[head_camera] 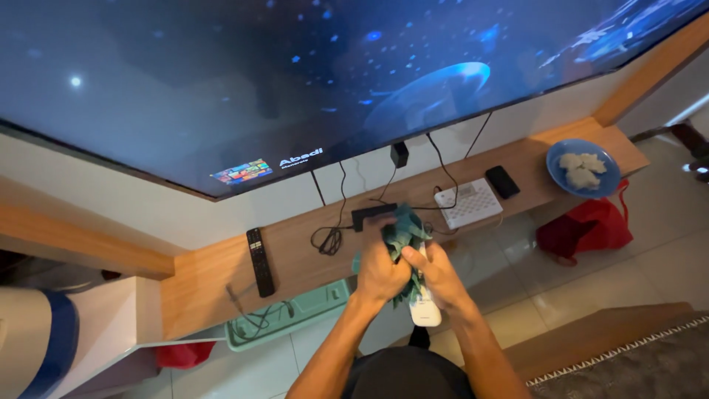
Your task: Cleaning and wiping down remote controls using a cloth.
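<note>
Head view: a crumpled teal cloth (402, 230) wraps a white remote (426, 310); left hand (380, 272) grips the cloth, right hand (442, 275) clasps the remote.

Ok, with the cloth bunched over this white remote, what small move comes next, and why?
Probably slide the crumpled teal cloth down the slim white remote control: the left hand bunches the cloth at the top, the right hand grips the middle, and the lower end is bare.

left hand (378, 270) grips teal cloth (402, 233) | right hand (442, 277) holds white remote (426, 310)
</note>
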